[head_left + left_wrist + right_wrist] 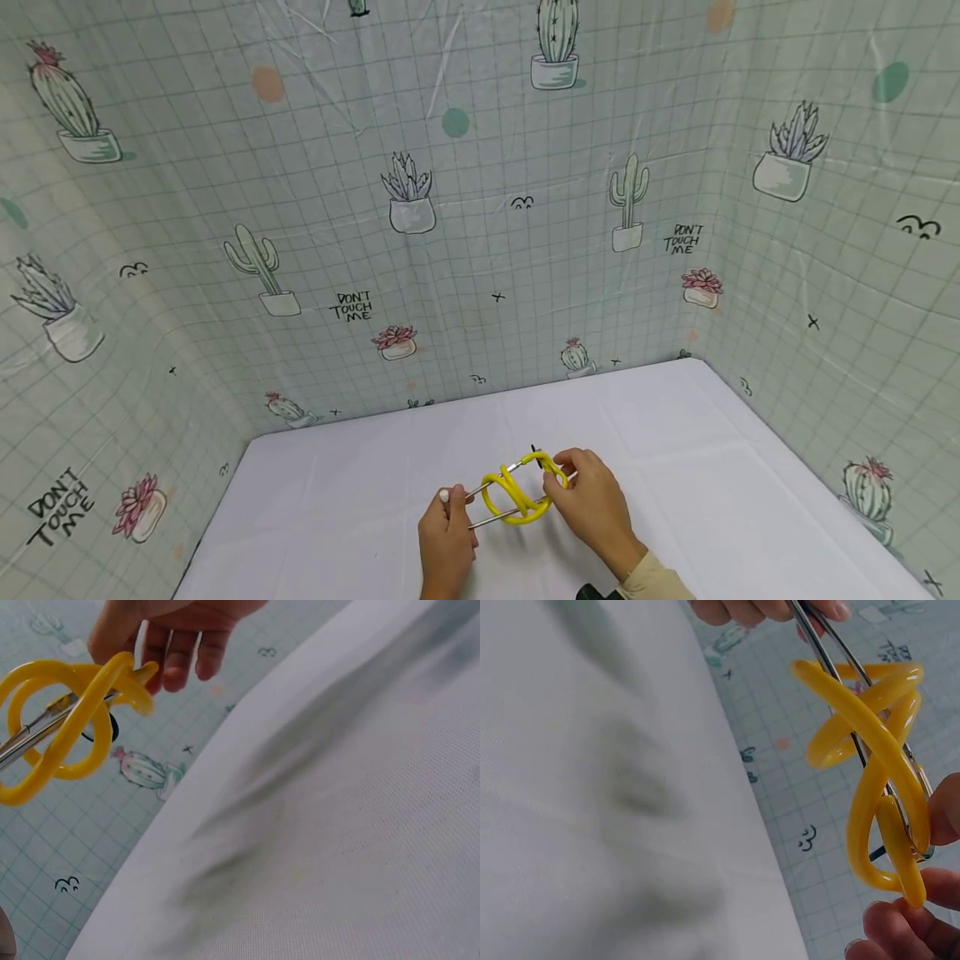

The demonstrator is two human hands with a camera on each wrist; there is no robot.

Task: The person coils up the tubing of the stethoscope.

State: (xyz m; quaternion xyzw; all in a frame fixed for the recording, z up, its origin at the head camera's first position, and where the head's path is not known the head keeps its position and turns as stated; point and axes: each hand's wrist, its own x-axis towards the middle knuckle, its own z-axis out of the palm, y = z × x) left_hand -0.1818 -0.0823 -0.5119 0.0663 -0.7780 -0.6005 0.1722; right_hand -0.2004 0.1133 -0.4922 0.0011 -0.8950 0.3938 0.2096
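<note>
A thick, glossy yellow coil [514,493] twists around two slim metal rods [491,519], held up over the white table. My left hand [446,540] grips the rods at their left end, where a small white tip [444,496] shows by the thumb. My right hand [597,507] pinches the coil's right end between thumb and fingers. In the right wrist view the yellow loops [889,757] cross over each other along the rods. A short black piece [877,853] sticks out near the right fingertips. Most of the left hand is cut off in the left wrist view.
A white cloth covers the table [337,492], with soft shadows below the hands. Grid-patterned curtains [487,250] with cactus drawings rise behind and on both sides. A beige sleeve [656,579] and a dark object [590,592] are at the bottom edge by the right wrist.
</note>
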